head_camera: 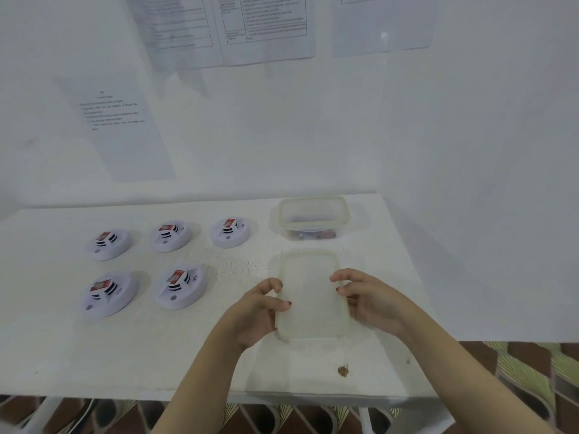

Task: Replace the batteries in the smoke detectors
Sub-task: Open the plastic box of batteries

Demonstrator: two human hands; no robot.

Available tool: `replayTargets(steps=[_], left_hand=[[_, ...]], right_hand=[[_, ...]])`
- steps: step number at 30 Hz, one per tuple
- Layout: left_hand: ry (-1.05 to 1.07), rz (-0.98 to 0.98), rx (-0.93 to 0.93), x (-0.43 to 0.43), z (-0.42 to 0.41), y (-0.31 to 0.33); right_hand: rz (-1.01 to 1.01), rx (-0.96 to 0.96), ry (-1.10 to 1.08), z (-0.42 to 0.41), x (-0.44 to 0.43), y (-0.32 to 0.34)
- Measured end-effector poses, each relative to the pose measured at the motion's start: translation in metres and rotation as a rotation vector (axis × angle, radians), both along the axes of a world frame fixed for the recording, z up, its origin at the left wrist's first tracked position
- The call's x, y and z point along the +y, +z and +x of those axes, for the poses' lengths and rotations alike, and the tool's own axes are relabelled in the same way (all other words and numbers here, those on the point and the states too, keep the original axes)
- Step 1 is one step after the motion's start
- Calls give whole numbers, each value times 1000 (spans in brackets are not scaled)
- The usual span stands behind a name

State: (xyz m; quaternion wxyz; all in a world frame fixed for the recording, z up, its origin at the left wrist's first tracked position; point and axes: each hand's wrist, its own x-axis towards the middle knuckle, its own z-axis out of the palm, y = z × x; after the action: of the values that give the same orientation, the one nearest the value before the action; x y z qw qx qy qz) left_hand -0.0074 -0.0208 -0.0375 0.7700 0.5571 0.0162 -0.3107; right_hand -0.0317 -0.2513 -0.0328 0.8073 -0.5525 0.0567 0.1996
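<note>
Early yet. Lid (311, 292) off the plastic container (313, 214), gripped by its long edges in left hand (260, 308) and right hand (372, 303), centre frame. Five smoke detectors (180, 288) at left on counter (125, 355), apparently all awaiting swaps.

This is a bare room with white walls (470, 136), set up as a makeshift work station rather than a proper workshop. Printed sheets (266, 26) of tables and text are stuck along the top of the frame, and another page (119, 120) hangs at the upper left. A plain white table (156, 364), scuffed and stained, fills the middle. Five smoke detectors (180, 288) sit in two tidy rows on its left half. Patterned brown and green floor (532, 371) at the lower right looks homely.
</note>
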Motion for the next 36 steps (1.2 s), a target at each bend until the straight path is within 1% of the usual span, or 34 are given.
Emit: replayTargets(steps=[5, 9, 11, 12, 14, 18, 21, 23, 25, 27, 30, 33, 36], left_hand=[[-1, -42, 30, 0, 4, -3], [111, -70, 7, -2, 6, -5], [125, -59, -7, -3, 6, -6], [127, -60, -9, -3, 6, -7], [120, -70, -12, -3, 5, -8], [155, -90, -54, -4, 1, -11], [160, -23, -134, -5, -5, -11], [165, -3, -190, -6, -5, -11], [221, 21, -223, -8, -1, -8], [274, 70, -251, -10, 4, -2], [285, 190, -297, -8, 7, 6], [257, 330, -328, -4, 3, 9], [242, 376, -344, -4, -7, 7]], right_hand=[[58, 30, 54, 5, -3, -7], [120, 14, 65, 5, -3, -10], [174, 4, 24, 4, -1, -11], [154, -16, 2, 3, 0, -9], [18, -77, -9, 0, 3, -5], [-214, -163, 70, -15, 4, -3], [-413, -231, 98, -20, 2, 0], [-451, -266, 92, -15, -2, 6], [-444, -291, 119, -6, -7, 13], [-454, -310, 205, 6, -11, 20], [-483, -330, 304, 24, -15, 26], [-608, -364, 281, 41, -19, 27], [-734, -405, 226, 47, -22, 28]])
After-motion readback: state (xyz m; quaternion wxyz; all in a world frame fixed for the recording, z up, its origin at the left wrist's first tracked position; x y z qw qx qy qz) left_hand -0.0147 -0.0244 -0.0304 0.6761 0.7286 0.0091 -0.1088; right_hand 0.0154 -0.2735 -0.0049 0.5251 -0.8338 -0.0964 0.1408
